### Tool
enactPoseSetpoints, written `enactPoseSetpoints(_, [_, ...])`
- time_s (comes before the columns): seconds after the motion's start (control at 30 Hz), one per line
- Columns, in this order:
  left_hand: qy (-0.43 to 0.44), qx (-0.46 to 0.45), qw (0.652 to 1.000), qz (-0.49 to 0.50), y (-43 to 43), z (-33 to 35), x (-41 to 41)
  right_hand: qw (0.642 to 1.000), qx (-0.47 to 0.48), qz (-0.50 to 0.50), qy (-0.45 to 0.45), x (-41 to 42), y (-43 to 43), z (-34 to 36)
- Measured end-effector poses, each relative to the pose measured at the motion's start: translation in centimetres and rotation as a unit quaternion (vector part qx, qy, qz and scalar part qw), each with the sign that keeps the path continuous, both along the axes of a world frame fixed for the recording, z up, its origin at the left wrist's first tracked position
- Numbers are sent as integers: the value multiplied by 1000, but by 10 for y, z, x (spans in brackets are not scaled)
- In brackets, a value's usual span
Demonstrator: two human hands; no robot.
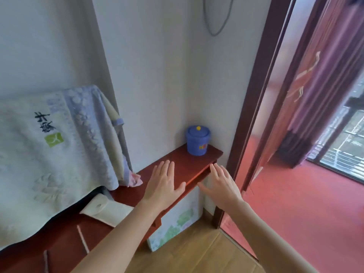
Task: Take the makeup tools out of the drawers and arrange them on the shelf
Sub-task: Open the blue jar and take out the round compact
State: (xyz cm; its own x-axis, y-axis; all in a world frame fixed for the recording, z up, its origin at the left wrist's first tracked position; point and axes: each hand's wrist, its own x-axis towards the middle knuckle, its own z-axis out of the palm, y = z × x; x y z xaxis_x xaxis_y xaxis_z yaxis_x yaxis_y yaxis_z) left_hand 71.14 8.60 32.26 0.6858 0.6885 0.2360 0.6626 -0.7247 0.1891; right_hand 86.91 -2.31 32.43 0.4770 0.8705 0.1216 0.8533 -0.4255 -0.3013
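A long dark red wooden table (189, 164) runs along the white wall into the corner. My left hand (163, 182) is stretched flat over its top, fingers straight and spread, holding nothing. My right hand (220, 184) reaches out just past the table's front edge, fingers straight, near the red rail under the top, also holding nothing. A small blue lidded pot (198, 140) with a yellow knob stands at the far end of the table. A cream fabric pouch (106, 209) and two thin pale sticks (82, 239) lie on the near part. No drawer shows.
A quilted white and lilac cover (49, 144) drapes over something tall on the table's left. A pink cloth (136, 179) lies at its foot. A flowery canvas (175, 219) leans under the table. A dark door frame (254, 115) and red floor (295, 203) are at right.
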Motion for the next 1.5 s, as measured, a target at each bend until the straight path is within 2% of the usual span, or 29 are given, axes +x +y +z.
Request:
enactPoseSetpoints(0.3, [27, -24, 999, -16, -2, -18, 74, 998, -32, -21, 57, 79, -20, -8])
enactPoseSetpoints(0.53, [29, -43, 998, 24, 21, -22, 140, 998, -23, 40, 45, 148, 26, -9])
enactPoseSetpoints(0.8, [17, -25, 996, 83, 55, -13, 199, 995, -11, 95, 27, 216, 85, 1])
enactPoseSetpoints(1.17, [41, -42, 992, 115, 131, -22, 229, 993, -9, 111, 50, 249, 156, -16])
enactPoseSetpoints(1.5, [49, -64, 995, 64, 234, -44, 251, 992, -46, 82, 85, 270, 253, -26])
